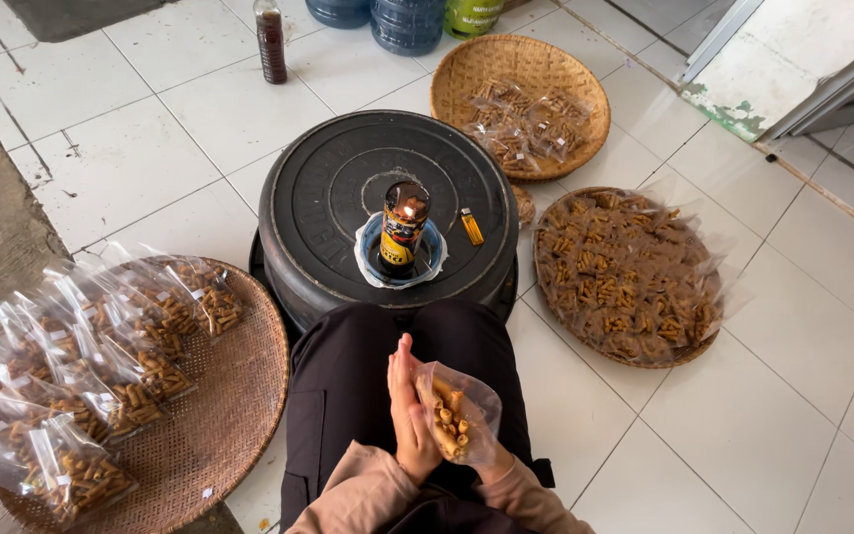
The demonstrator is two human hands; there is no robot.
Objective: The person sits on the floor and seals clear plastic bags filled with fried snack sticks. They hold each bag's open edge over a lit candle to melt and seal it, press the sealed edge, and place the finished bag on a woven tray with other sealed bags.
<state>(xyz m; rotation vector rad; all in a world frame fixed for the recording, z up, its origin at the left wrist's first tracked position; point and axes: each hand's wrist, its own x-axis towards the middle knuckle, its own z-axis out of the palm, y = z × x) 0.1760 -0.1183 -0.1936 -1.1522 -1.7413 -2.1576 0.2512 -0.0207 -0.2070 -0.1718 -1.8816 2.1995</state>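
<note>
Hands: left hand (409, 415) and right hand (486, 457) pressed together on the snack bag (455, 413).
Candle can (403, 225): stood lit, twelve o'clock.

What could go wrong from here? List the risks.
1. The flame burns bare atop the can on the upturned black tub. If the plastic bag of snacks between the left hand and right hand lingers there, it may melt through, or fingers may get burnt.
2. The lighter lies beside the can; heat could reach it.
3. The can looks tall and narrow, so a knock from the knees might tip it.
</note>
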